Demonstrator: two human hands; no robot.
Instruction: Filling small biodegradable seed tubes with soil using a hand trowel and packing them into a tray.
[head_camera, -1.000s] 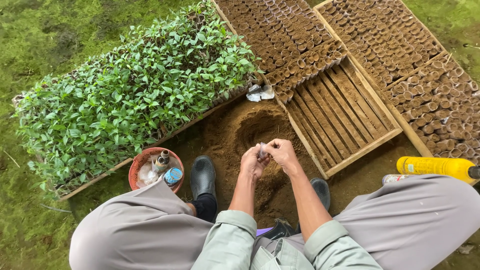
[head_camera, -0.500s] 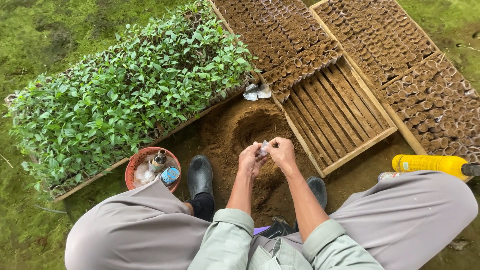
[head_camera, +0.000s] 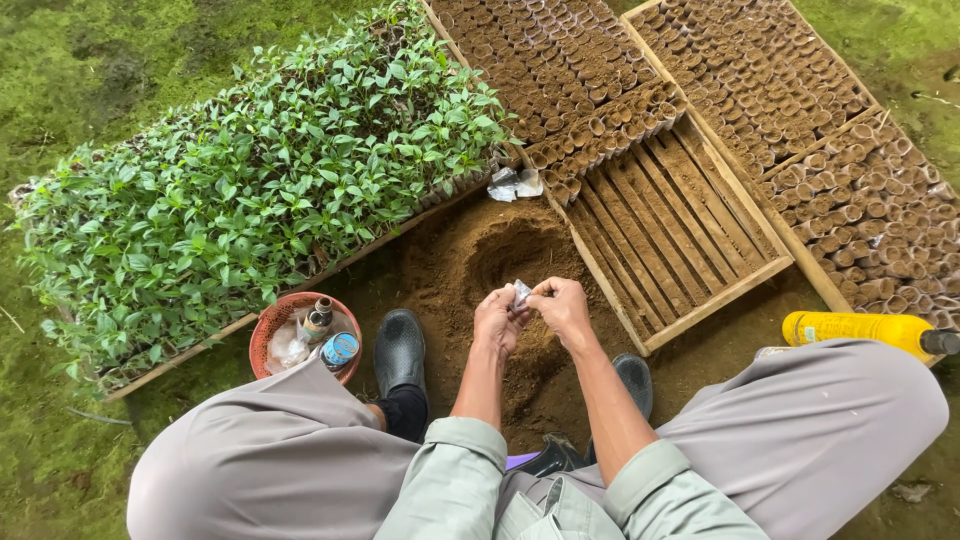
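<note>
Both hands pinch small clear bag (head_camera: 521, 294) above soil pile (head_camera: 500, 262): left hand (head_camera: 497, 322), right hand (head_camera: 564, 306). Advice: spread mouth evenly, keep over soil.

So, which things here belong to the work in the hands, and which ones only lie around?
In use:
- left hand and right hand, together holding a small clear bag
- soil heap under them
- half-filled wooden tray

Lying about:
- yellow bottle
- red bowl
- crumpled plastic
- seedlings
</note>
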